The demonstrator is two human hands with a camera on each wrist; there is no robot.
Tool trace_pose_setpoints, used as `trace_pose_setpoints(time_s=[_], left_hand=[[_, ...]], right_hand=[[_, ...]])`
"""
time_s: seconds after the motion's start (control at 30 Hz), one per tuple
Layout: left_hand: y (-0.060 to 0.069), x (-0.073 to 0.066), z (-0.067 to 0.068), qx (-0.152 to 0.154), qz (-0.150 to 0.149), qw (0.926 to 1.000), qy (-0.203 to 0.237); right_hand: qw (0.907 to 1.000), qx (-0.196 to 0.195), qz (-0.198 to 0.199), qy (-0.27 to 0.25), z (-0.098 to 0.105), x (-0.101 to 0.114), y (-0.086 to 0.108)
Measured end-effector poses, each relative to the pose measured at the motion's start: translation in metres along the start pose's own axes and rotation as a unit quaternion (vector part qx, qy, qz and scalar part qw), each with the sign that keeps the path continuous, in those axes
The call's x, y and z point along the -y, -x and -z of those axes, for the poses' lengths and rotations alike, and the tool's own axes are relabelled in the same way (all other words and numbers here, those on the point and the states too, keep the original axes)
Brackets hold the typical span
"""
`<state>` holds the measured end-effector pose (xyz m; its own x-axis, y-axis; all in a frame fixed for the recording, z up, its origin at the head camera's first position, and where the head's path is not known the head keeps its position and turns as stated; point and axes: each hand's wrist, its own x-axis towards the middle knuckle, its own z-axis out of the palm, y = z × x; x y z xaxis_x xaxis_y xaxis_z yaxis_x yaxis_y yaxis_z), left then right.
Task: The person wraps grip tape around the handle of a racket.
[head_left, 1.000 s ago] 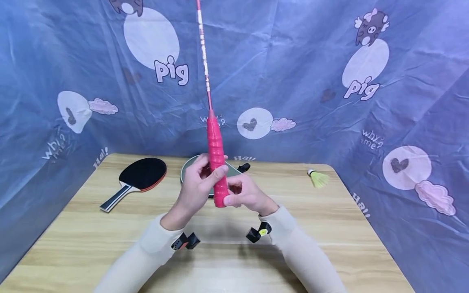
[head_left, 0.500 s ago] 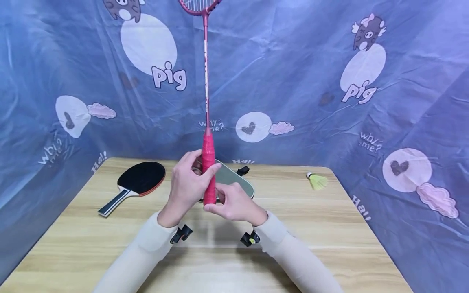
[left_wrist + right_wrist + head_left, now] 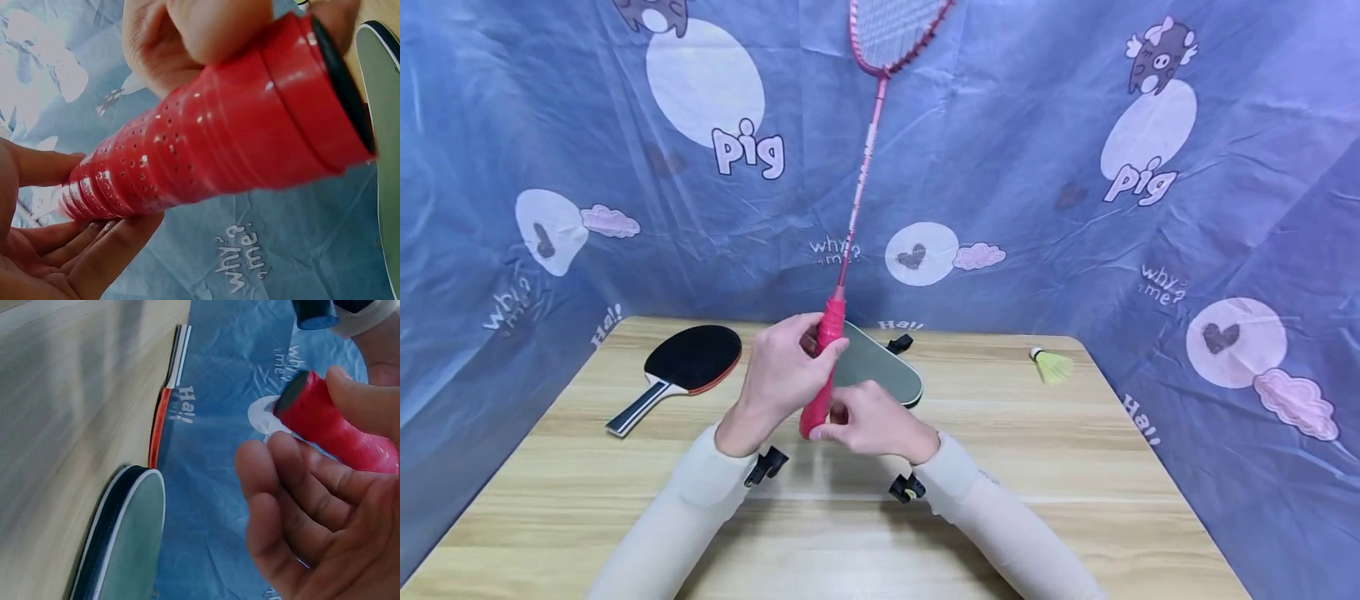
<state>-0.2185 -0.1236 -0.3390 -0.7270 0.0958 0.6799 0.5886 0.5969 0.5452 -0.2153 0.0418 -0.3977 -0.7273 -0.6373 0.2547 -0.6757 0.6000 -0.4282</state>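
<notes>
A pink badminton racket (image 3: 834,323) is held up over the table, its strung head (image 3: 898,29) partly cut off by the top of the head view. It leans, head to the right and butt to the lower left. My left hand (image 3: 784,362) grips the upper part of the wrapped handle, thumb on the near side. Lower down, my right hand (image 3: 880,421) pinches the handle near its butt. Seen from the left wrist, the red grip (image 3: 250,131) shows small holes and ridges; in the right wrist view its dark butt end (image 3: 292,392) is exposed.
Behind my hands lies a green zippered case (image 3: 880,367) with a black strap (image 3: 900,343). A black table tennis bat (image 3: 694,358) rests at left, and a yellow shuttlecock (image 3: 1052,367) at right. Blue printed cloth (image 3: 1000,167) encloses the wooden table (image 3: 1000,467) behind and on both sides.
The racket's head has come down into view and swung to the right, while the butt has moved left and slightly down. Both hands have shifted a little left, still holding the handle.
</notes>
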Motion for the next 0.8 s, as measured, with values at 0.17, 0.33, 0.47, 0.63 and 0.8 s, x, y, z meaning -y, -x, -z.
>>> trace_pose_setpoints(time_s=[0.17,0.33,0.47,0.63,0.8], left_hand=[[0.008,0.0,0.0,0.025,-0.035,0.999,-0.014],[0.014,0.006,0.002,0.034,-0.057,0.9968,-0.045],[0.021,0.019,0.007,0.033,-0.093,0.9911,-0.089],[0.029,0.041,0.021,0.035,-0.156,0.9767,-0.143],[0.042,0.062,0.037,0.042,-0.195,0.9631,-0.181]], right_hand=[[0.999,-0.027,0.013,-0.033,0.015,0.0,0.003],[0.9709,-0.162,0.055,-0.167,0.067,-0.018,0.019],[0.8648,-0.292,0.142,-0.383,0.13,-0.042,0.048],[0.7299,-0.388,0.2,-0.526,0.21,-0.057,0.084],[0.6947,-0.409,0.137,-0.576,0.26,-0.08,0.111]])
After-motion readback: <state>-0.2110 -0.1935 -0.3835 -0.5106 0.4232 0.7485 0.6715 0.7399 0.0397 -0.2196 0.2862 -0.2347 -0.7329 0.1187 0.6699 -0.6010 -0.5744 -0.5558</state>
